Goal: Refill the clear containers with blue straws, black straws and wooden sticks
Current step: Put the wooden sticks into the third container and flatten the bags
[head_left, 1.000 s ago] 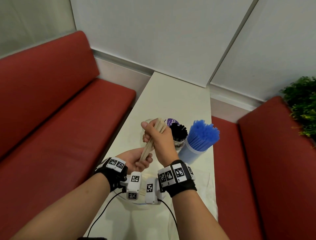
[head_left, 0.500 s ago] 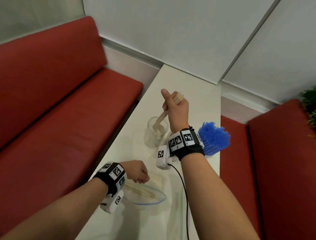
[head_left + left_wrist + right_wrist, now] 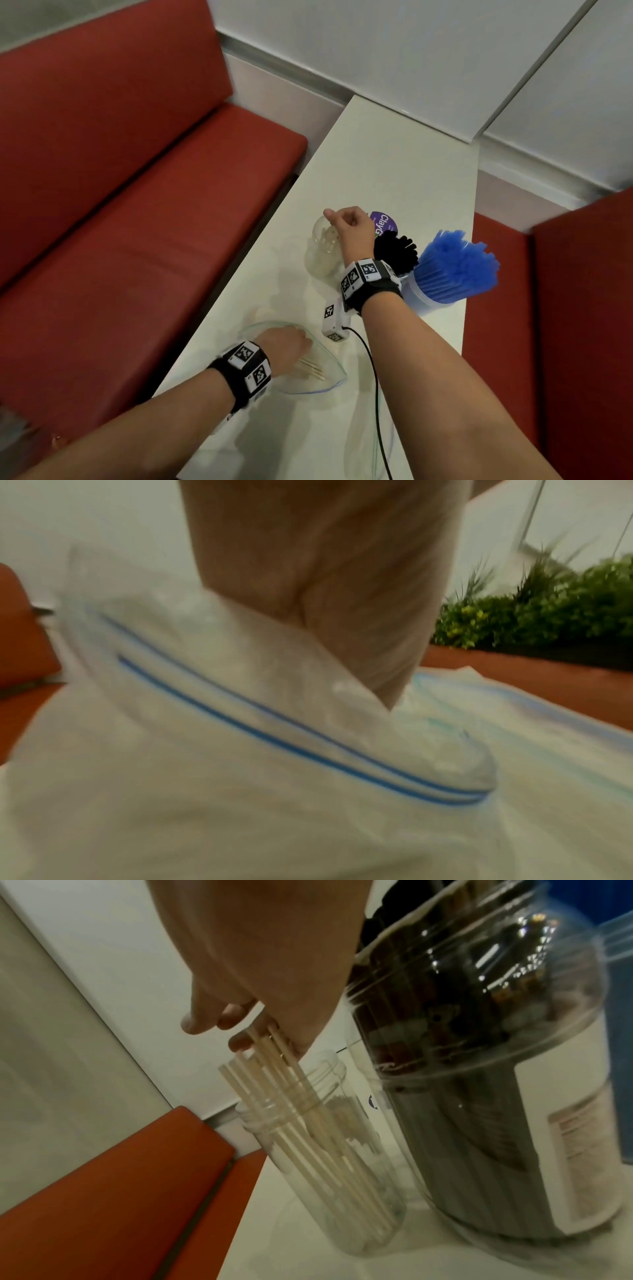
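Wooden sticks (image 3: 274, 1085) into clear jar (image 3: 342, 1177).
We noted right hand (image 3: 349, 228) fingers pinching the sticks; left hand (image 3: 286, 346) inside plastic bag (image 3: 329, 373), fingers unclear.

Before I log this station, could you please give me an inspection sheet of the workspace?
Surface: white table.
Job's things: wooden sticks stand in the clear jar; black straws and blue straws fill their containers; more sticks lie in the zip bag.
Clutter: purple lid.
Grippers: right hand holds the stick tops; left hand reaches into the bag.
Cables: black cable from the right wrist.
Surroundings: red benches, green plant.
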A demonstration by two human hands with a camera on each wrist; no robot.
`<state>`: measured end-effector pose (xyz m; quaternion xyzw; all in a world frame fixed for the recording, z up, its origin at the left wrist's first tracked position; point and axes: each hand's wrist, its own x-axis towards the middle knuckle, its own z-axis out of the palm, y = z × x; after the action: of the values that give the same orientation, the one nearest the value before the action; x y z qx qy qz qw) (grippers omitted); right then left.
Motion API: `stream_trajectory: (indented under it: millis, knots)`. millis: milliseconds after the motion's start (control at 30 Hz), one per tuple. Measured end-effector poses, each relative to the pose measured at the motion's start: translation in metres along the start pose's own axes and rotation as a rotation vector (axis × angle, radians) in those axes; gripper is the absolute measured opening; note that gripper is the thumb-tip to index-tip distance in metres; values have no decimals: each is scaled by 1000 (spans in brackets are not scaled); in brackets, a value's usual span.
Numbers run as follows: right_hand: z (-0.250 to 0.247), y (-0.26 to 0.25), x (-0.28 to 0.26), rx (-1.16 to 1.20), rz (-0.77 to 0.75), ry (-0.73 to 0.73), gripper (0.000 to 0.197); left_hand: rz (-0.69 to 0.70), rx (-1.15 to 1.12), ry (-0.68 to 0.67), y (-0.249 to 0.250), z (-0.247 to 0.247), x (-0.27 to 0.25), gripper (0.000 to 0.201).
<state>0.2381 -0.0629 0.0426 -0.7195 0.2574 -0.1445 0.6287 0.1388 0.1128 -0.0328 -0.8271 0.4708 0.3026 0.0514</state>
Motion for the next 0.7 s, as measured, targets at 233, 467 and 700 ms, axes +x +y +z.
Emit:
stream_trajectory:
  millis: [233, 467, 700]
  knots:
    - [-13, -21, -21, -13, -257, 81, 11, -87, 77, 106, 7, 27, -4, 48]
    - [-22, 7, -87, 21, -213, -99, 10, -40, 173, 53, 9, 28, -5, 40]
    - [-33, 93, -144, -149, 111, -496, 18, -66, 151, -17, 13, 9, -8, 36]
